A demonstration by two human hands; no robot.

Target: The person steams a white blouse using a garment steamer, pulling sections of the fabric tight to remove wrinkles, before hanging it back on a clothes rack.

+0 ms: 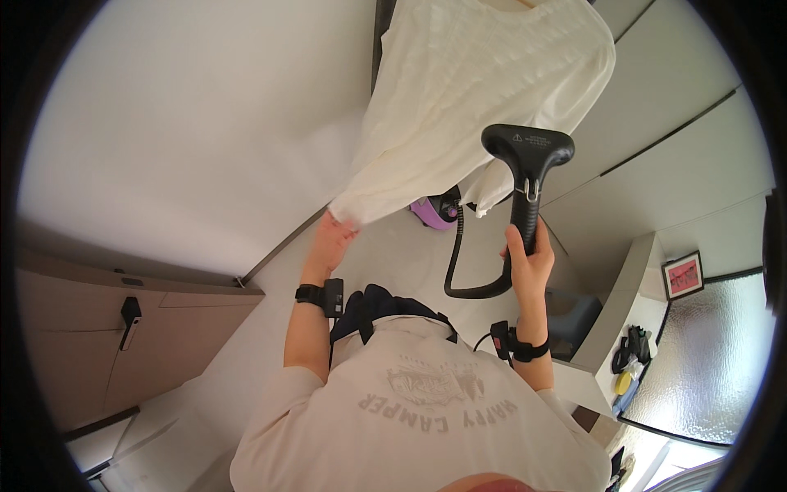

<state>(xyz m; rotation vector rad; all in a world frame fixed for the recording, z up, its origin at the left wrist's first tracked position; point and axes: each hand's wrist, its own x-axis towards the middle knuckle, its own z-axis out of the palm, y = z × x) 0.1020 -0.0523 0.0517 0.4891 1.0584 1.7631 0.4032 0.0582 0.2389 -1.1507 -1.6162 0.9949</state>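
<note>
A white garment (pixel 473 92) hangs from a hanger at the top of the head view. My left hand (pixel 339 230) grips its lower left hem and pulls that edge out towards the left; the fingertips are blurred. In my right hand (pixel 530 258) is the ribbed handle of a black handheld garment steamer (pixel 529 150). The steamer's wide head points upwards, in front of the garment's right side as I see it. A black hose (pixel 455 264) loops down from the handle and up to a purple and black steamer base (pixel 435 212) on the floor, partly hidden behind the garment.
A plain wall (pixel 203 123) rises at the left, above a brown door (pixel 123 344) with a black handle. Pale cabinet doors (pixel 664 147) stand at the right. Below them, a ledge (pixel 633 320) holds a framed picture (pixel 684 275) and small items beside a textured glass pane (pixel 701 350).
</note>
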